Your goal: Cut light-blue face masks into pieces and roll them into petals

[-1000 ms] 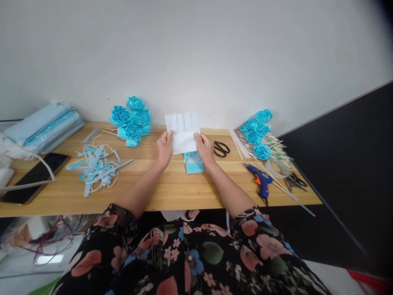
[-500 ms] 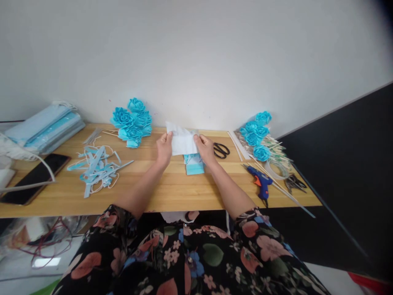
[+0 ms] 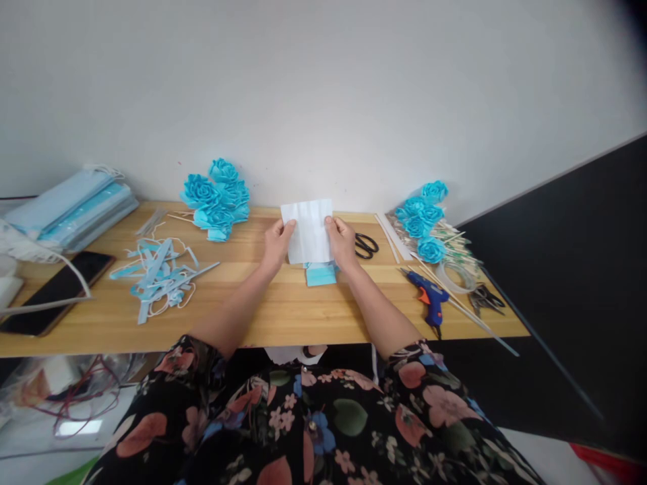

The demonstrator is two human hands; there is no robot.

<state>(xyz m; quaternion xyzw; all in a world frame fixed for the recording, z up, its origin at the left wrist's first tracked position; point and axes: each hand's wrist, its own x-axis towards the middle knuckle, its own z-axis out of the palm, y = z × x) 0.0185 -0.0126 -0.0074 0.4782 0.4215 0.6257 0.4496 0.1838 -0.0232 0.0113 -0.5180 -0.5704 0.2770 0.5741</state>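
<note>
A white, lightly creased fabric sheet, like an opened-out piece of face mask, is stretched upright above the middle of the table. My left hand pinches its left edge, thumb in front. At its right edge, my right hand pinches it the same way. Below and partly behind the sheet lie blue mask pieces on the wood. Just right of my right hand are the black handles of scissors; the rest of them is hidden.
Blue fabric roses stand back left, and more roses lie back right near thin sticks. Cut mask strips, a phone and stacked masks occupy the left. A blue glue gun, tape roll and pliers lie right.
The sheet has gone from slanted and partly folded to spread flat and squarer, facing me. Both hands have shifted slightly right with it, and it covers more of the blue pieces.
</note>
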